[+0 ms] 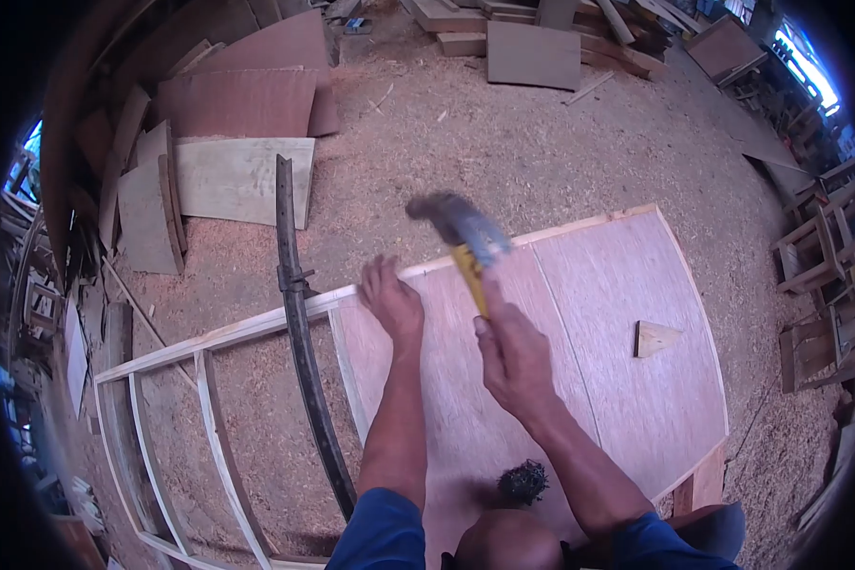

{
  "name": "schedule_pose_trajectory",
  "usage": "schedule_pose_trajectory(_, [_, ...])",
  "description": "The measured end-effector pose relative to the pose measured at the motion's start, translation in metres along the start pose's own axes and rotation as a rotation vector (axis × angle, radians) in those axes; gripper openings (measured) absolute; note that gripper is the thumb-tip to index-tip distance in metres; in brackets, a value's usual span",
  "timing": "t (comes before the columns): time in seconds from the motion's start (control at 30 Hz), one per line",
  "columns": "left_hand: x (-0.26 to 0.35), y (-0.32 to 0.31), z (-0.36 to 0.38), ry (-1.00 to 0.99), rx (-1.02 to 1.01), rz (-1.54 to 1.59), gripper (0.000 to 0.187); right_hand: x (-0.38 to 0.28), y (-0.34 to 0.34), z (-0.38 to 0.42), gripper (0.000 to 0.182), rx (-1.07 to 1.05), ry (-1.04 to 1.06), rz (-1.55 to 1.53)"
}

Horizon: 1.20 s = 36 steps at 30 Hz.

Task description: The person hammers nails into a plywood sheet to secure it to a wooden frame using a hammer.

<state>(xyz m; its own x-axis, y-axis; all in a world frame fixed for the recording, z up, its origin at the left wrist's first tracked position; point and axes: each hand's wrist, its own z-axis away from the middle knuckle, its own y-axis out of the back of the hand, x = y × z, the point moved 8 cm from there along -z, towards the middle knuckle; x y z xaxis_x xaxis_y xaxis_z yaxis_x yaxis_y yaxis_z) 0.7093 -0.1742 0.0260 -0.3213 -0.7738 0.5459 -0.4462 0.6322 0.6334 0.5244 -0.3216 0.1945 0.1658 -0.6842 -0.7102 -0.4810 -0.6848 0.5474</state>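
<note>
My right hand (517, 359) is closed around the yellow handle of a claw hammer (469, 261). The hammer's metal head is blurred and sits over the far edge of a wooden frame (247, 330). My left hand (390, 299) lies at that far rail, fingers stretched out and slightly apart over the edge; whether a small nail is by them cannot be made out. Under both hands a thin plywood panel (465, 399) covers the right part of the frame. A dark heap of nails (523, 483) rests on the panel near me.
A long metal bar clamp (304, 351) crosses the frame left of my left hand. On the panel's right lies a wooden wedge block (656, 339). Plywood offcuts (242, 176) lean at the far left; stacked boards (534, 55) lie beyond. Wood shavings cover the floor (503, 142).
</note>
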Motion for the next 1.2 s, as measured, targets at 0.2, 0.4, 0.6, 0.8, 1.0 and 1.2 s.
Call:
schedule_pose_trajectory(0.2, [0.001,-0.011,-0.001,0.159,-0.202,-0.276,0.034,0.067,-0.056,0.026,0.076,-0.217,-0.116,0.308])
schedule_pose_trajectory(0.4, [-0.001,-0.01,-0.002,0.141,-0.14,-0.243,0.025,0.025,-0.032,0.001,0.076,-0.109,-0.064,0.05])
schedule_pose_trajectory(0.6, [-0.003,-0.009,-0.005,0.159,-0.176,-0.249,0.027,0.067,-0.058,0.024,0.075,-0.2,-0.099,0.294])
schedule_pose_trajectory(0.8, [-0.003,-0.012,-0.002,0.125,-0.103,-0.194,0.023,0.049,-0.042,0.018,0.067,-0.14,-0.128,0.069])
schedule_pose_trajectory(1.0, [-0.002,-0.009,0.001,0.155,-0.111,-0.129,0.023,0.086,-0.075,0.009,0.069,-0.523,-0.306,0.391])
schedule_pose_trajectory(1.2, [-0.002,-0.018,-0.005,0.158,-0.159,-0.158,0.027,0.061,-0.056,0.013,0.069,-0.222,-0.115,0.195])
